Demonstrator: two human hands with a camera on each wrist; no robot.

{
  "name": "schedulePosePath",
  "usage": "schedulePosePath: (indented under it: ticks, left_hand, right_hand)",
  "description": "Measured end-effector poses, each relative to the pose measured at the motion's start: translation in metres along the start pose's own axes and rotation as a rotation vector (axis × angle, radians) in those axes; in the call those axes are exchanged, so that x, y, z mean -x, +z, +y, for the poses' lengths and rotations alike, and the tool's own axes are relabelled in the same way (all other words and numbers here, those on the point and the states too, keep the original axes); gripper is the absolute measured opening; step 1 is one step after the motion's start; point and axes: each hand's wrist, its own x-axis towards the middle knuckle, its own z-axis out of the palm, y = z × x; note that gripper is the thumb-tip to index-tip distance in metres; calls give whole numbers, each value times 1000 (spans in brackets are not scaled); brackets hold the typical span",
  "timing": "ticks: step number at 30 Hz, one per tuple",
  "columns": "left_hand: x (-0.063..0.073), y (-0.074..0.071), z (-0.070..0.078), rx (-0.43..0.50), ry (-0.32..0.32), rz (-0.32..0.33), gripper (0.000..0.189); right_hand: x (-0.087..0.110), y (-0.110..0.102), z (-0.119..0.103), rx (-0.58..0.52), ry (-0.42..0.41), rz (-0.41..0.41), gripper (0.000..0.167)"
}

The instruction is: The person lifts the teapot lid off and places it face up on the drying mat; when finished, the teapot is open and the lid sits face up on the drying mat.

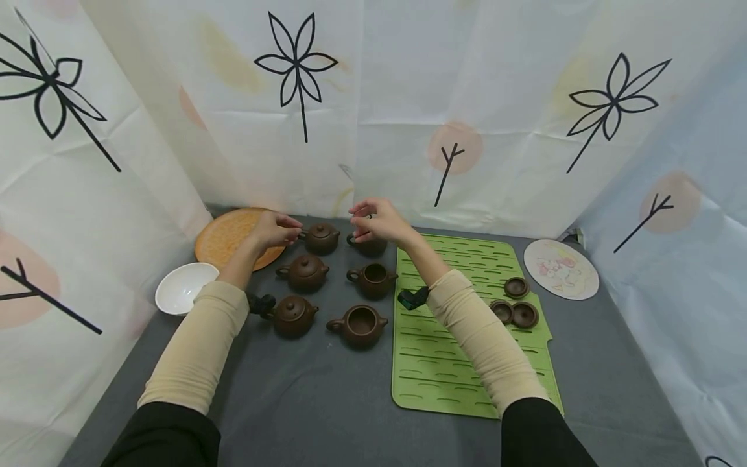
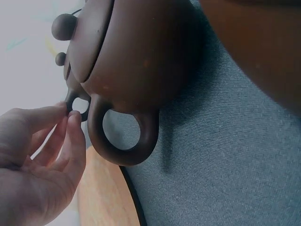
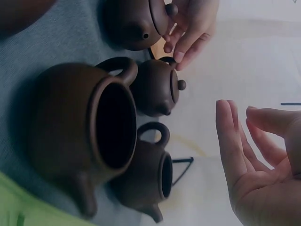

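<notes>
My left hand (image 1: 270, 231) pinches the handle of the farthest lidded brown clay teapot (image 1: 322, 240), which stands on the grey cloth. In the left wrist view its fingertips meet that small handle (image 2: 85, 116), behind a nearer lidded teapot (image 2: 146, 56). My right hand (image 1: 379, 222) is raised over the farthest lidless teapot (image 1: 371, 248) and partly covers it from above. The right wrist view shows this hand's (image 3: 263, 165) fingers loosely bent with nothing between them, apart from the lidless pot (image 3: 148, 181).
Nearer lidded teapots (image 1: 307, 272) and lidless teapots (image 1: 373, 280) line up toward me. Three round lids (image 1: 516, 287) lie on a green mat (image 1: 443, 383) at right. A white bowl (image 1: 185, 285) and a round wooden board (image 1: 224, 237) are left; a patterned disc (image 1: 561, 269) is far right.
</notes>
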Motion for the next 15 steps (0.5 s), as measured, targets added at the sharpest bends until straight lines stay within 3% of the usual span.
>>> schedulePosePath:
  ticks: [7,15]
  left_hand:
    - [0,0,-3,2,-16,-10,39]
    - [-1,1,-7,38,-19,1,39]
  right_hand:
    - [-30,19,2,-71,89,22,33]
    - [-47,37,16,-183,184,53,41]
